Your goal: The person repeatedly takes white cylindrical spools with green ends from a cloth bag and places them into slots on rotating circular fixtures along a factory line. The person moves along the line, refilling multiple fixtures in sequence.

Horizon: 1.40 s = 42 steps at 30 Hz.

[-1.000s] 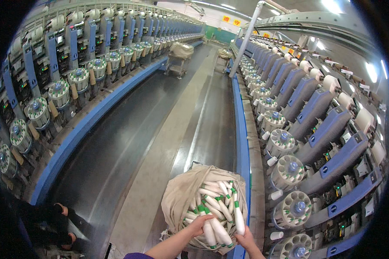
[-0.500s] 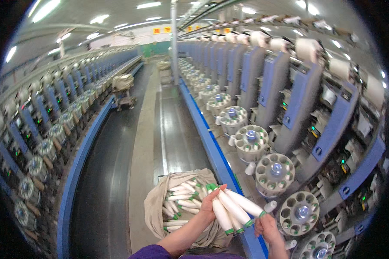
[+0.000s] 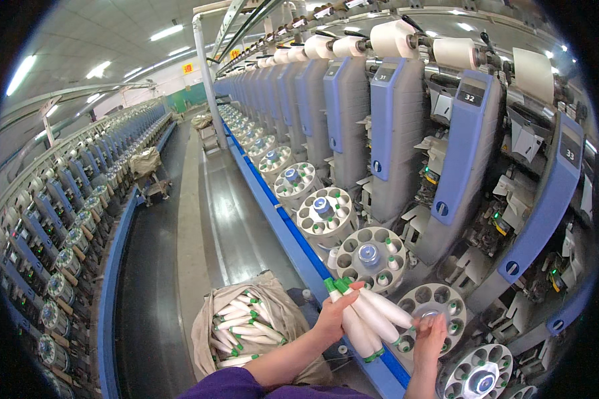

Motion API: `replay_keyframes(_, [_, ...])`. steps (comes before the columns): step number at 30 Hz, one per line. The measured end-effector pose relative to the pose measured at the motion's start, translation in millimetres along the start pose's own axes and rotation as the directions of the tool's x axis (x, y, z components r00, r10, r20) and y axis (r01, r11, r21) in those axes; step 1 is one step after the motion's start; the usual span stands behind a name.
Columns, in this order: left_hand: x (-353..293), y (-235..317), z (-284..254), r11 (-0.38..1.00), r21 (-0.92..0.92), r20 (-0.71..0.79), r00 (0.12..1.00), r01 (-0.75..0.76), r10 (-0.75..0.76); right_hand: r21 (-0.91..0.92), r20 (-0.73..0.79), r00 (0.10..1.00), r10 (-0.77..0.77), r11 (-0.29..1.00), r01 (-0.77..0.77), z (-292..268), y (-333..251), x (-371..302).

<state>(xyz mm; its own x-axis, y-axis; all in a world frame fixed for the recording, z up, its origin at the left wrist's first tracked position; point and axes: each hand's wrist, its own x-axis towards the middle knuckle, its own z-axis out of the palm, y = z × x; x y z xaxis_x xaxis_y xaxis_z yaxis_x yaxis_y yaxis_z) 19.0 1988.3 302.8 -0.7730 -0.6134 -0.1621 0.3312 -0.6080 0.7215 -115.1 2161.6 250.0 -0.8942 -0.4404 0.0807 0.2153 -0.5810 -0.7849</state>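
My left hand is closed around a fanned bunch of white yarn bobbins with green ends, held above the blue machine rail. At the lower end of the rightmost bobbin is my right hand, its fingers bent together and slightly blurred; what they pinch, if anything, is too small to make out. Behind that hand sits a round bobbin magazine with open pockets, some holding bobbins. Just beyond it, another magazine holds several bobbins along one side. A beige cloth sack full of similar bobbins stands left of my hands.
A row of blue-grey winding units with white yarn packages on top runs along the right. The blue rail borders the aisle floor. Another machine row and a covered cart are on the left.
The view has turned to the right, so the sack and aisle sit farther left. My left hand keeps its bobbins; my right hand has risen beside the rightmost bobbin's end, over a magazine.
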Motion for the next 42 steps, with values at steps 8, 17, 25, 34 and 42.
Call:
replay_keyframes(8, [31.3,26.7,11.0,0.992,-0.091,-0.016,0.996,-0.085,0.084,-0.129,-0.152,0.982,0.113,0.983,-0.133,1.7,-31.8,11.6])
replay_keyframes(17, [8.6,20.0,22.4,0.976,-0.117,0.114,0.974,-0.182,0.196,-0.557,0.317,0.776,0.546,0.769,-0.314,5.5,-18.3,-29.6])
replay_keyframes(25, [-6.0,-6.3,9.0,0.969,-0.137,0.123,0.967,-0.205,0.223,0.537,-0.415,0.906,0.083,0.826,0.171,-195.6,-112.5,-56.8])
replay_keyframes(34, [-8.3,-28.3,18.7,0.988,-0.067,0.235,0.961,-0.138,0.15,-0.212,0.176,0.926,0.336,0.931,-0.297,-36.3,-34.4,-48.3])
replay_keyframes(42, [-11.0,-41.5,17.9,0.99,-0.114,0.085,0.993,-0.077,0.087,-0.362,-0.02,0.996,-0.089,0.929,0.076,-77.2,13.9,-53.4])
